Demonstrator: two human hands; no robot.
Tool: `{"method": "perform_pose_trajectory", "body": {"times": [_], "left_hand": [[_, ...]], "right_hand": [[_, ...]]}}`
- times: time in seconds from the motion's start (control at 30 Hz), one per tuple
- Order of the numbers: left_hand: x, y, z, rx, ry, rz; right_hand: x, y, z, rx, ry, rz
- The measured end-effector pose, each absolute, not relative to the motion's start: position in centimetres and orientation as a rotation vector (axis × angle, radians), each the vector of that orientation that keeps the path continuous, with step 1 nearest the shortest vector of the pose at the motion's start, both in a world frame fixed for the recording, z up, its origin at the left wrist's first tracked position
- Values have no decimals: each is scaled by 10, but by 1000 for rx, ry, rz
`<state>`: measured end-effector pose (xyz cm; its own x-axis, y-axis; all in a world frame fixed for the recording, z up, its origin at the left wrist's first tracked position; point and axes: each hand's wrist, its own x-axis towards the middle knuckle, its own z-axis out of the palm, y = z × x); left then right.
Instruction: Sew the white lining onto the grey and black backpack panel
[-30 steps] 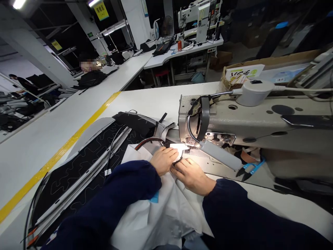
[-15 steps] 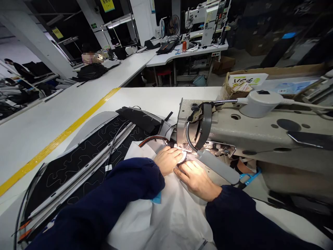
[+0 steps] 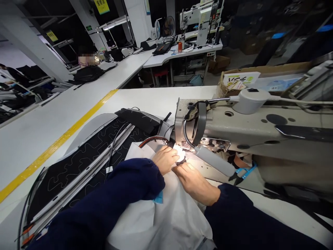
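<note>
Two hands were on the white fabric at the sewing machine's lit end, slack trailing toward the table's near edge: the left hand lay over it (pinching or merely pressing, I couldn't tell), the right hand had fingers closed on it. Work looked partway, the piece not yet clear of the machine; how much remained didn't show.
</note>
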<state>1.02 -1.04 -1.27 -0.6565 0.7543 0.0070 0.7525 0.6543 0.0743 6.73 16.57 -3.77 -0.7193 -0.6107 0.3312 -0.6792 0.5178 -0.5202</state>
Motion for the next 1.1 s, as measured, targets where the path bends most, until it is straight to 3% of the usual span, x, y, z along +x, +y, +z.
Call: {"method": "perform_pose_trajectory", "body": {"times": [0.2, 0.33, 0.6, 0.67, 0.87, 1.1], "left_hand": [[14, -5, -5, 1346, 2782, -38], [14, 1, -3, 1345, 2776, -51], [-21, -2, -4, 673, 2757, 770], [-21, -4, -5, 761, 2766, 728], [-5, -1, -9, 1221, 2778, 165], [-7, 11, -7, 1256, 2823, 190]], "right_hand": [[88, 161, -48, 1178, -2494, 263], [80, 163, -50, 1131, -2387, 185], [66, 171, -45, 1131, -2540, 25], [66, 172, -46, 1112, -2560, 37], [63, 171, -55, 1055, -2555, 25], [61, 177, -46, 1112, -2589, 58]]}}
